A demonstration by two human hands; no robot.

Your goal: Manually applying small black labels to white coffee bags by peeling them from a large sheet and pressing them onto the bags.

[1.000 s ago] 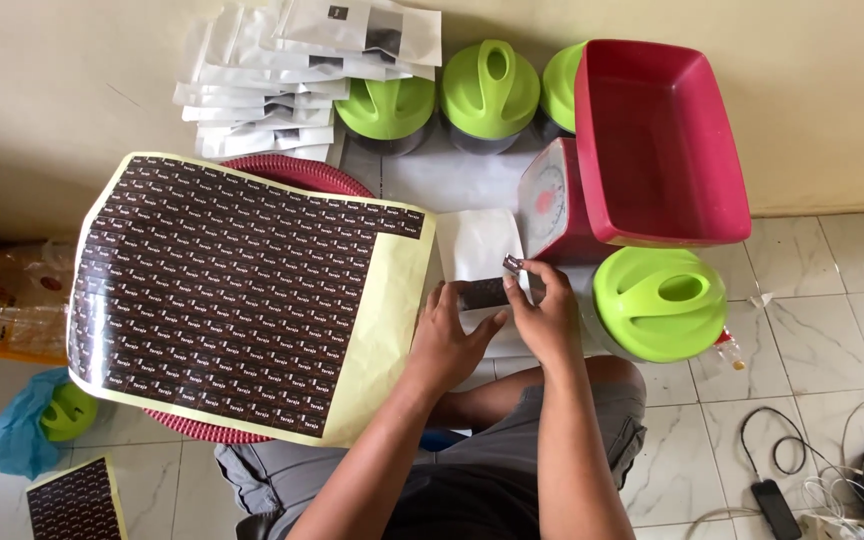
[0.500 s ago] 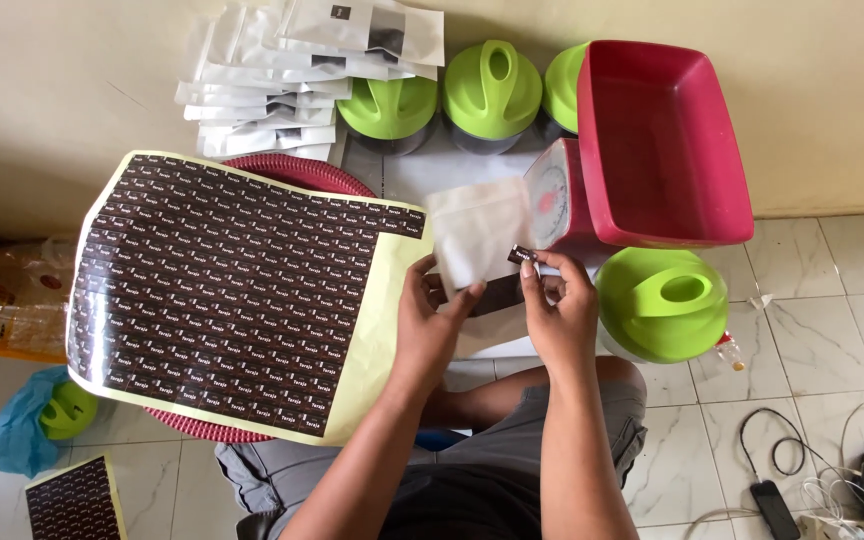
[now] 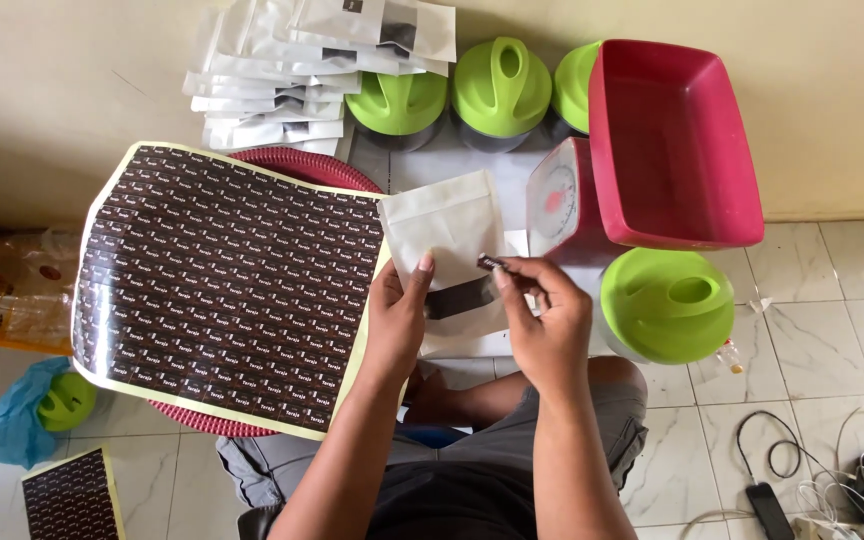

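Bright, even daylight w/ soft shadows, no glare; sharp focus, slight wide-angle bend at edges.

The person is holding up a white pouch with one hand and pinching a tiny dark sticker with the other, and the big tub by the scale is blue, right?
Not quite: the head view shows the tub is red, not blue. The left hand does hold up the white pouch, and the right hand pinches a small dark sticker, beside the scale.

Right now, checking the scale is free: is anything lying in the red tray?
No, the red tray on the scale shows only its bare inside.
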